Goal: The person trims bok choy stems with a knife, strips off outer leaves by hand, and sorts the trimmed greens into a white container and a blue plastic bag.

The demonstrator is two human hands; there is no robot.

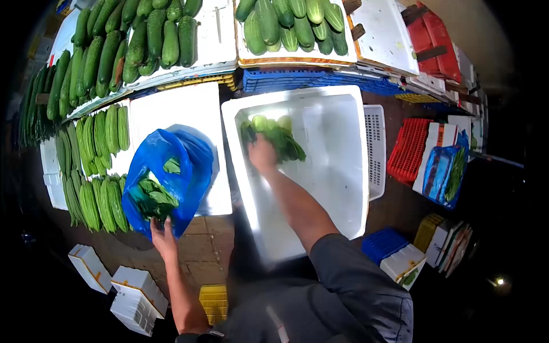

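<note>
My left hand (164, 235) grips the near rim of a blue plastic bag (197, 166), its fingers at the bag's mouth. Leafy greens (154, 194) show inside the bag, which rests on a white foam surface to the left. Reaching into a deep white foam box (331, 171), my right hand (263, 154) is closed on bok choy (280, 140) near the box's far left corner. Pale stem ends point away from me and dark leaves spread to the right. The right fingertips are partly hidden by the leaves.
Ridged green gourds (100, 200) lie left of the bag. Cucumbers (154, 40) and larger green gourds (291, 23) fill the trays at the back. A white crate (374, 151) stands right of the box, with a red crate (409, 148) beyond. Foam boxes (137, 297) sit at lower left.
</note>
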